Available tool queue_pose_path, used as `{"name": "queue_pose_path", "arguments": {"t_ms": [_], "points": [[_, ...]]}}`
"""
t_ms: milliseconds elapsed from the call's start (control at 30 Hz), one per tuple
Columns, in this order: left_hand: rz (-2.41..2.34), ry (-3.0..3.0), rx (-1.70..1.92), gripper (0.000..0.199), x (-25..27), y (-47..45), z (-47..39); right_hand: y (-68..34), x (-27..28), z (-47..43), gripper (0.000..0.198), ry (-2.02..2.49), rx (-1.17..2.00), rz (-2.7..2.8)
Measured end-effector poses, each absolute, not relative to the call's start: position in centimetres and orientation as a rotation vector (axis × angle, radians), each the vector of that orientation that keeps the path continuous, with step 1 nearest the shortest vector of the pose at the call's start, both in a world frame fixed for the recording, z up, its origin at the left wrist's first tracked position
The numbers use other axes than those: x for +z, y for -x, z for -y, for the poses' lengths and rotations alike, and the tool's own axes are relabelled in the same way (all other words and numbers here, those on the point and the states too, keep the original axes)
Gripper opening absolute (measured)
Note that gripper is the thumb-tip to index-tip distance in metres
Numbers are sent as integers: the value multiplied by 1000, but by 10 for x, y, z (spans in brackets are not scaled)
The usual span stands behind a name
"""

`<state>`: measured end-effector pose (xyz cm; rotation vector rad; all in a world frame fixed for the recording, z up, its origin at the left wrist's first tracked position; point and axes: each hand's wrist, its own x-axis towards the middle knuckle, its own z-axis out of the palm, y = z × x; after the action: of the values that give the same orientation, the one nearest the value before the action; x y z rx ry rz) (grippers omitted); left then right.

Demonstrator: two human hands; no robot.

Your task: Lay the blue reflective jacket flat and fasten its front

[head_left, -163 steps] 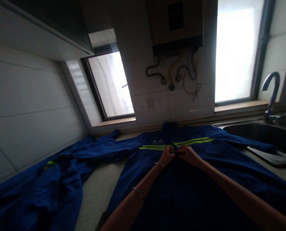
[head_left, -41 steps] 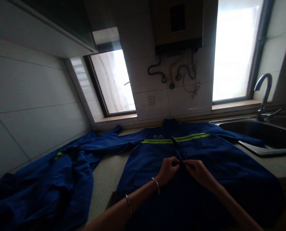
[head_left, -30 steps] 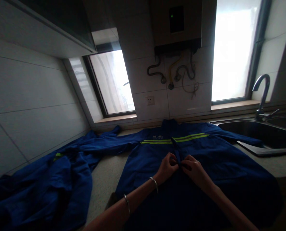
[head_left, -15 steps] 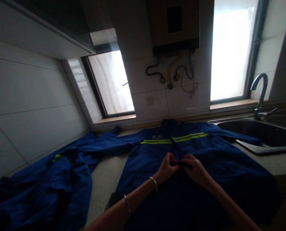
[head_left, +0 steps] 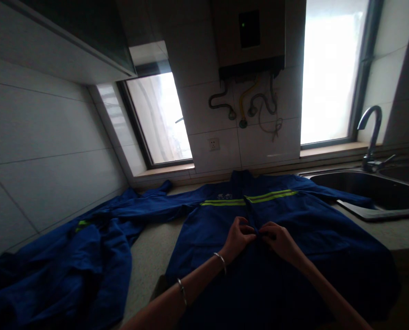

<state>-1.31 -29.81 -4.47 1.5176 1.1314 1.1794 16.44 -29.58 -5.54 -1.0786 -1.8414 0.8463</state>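
Head view: jacket (head_left: 314, 229) chest logo (head_left: 224, 196) white, unreadable.

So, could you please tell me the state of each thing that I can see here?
blue jacket: flat on counter, front up
left hand: pinching the front placket
right hand: pinching the front placket
second blue garment: crumpled
faucet: no water visible
water heater: green light lit

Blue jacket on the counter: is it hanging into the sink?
No: the blue jacket lies flat on the counter, and its sleeve ends beside the sink, while both hands pinch its front.
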Motion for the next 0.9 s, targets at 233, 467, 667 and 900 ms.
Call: {"name": "queue_pose_path", "arguments": {"t_ms": [233,467,667,900], "points": [[-1103,-1469,1102,49,-39,15,298,-164,-55,298,23,1076,867,1819],[-1046,-1560,1070,33,-54,9,287,-164,-57,297,34,1080,865,1812],[-1108,-1735,1024,29,-56,7,283,-165,-46,310,25,1058,634,1823],[-1212,-1762,1169,19,-47,11,294,-162,-71,392,17,1276,-101,1894]]}}
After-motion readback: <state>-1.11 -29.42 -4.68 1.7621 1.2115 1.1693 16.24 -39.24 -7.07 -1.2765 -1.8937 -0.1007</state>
